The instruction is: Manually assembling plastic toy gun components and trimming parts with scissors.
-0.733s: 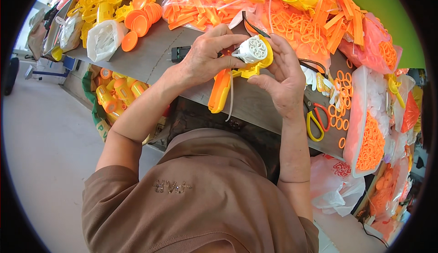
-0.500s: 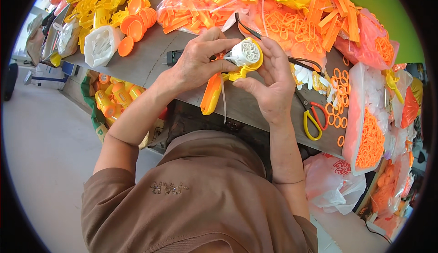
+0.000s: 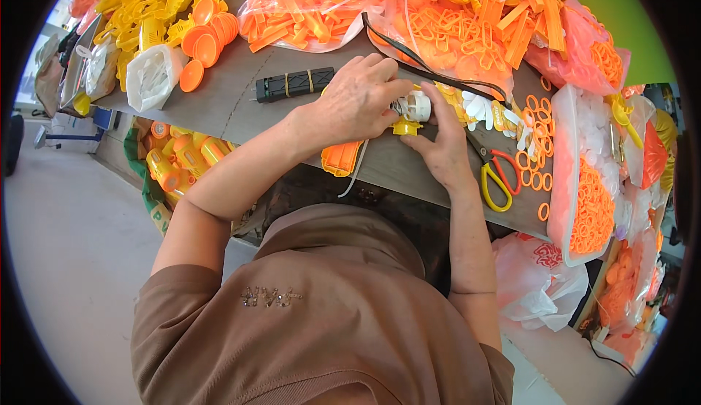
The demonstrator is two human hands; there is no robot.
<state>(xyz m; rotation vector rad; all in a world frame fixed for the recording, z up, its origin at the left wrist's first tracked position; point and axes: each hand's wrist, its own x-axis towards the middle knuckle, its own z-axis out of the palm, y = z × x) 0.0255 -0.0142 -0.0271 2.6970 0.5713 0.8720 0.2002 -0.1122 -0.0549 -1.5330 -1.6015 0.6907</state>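
Note:
Above the near edge of the grey table, I hold a toy-like plastic assembly between both hands. Its round white piece [image 3: 416, 105] faces right, with a yellow plastic part [image 3: 407, 127] just beneath. My left hand [image 3: 358, 94] is closed over the assembly's left side, its fingers bent and partly hiding it. The thumb and fingers of my right hand [image 3: 444, 138] grip the right side, around the white piece. Below my left hand shows an orange-and-yellow handle piece [image 3: 341, 158], with a thin white strip [image 3: 355, 170] hanging beside it.
A black ridged tool [image 3: 296, 86] with tan bands lies left of my hands. Scissors [image 3: 499, 182] and orange rings [image 3: 539, 124] lie to the right, beside a bin of small parts [image 3: 566, 186]. A black strap [image 3: 431, 69] crosses before bagged orange pieces [image 3: 292, 18]. Orange cups [image 3: 201, 47] stand left.
The assembly has turned, so its white round face points right instead of toward me. My left hand has moved right and over it, uncovering the black tool. The handle piece hangs more hidden.

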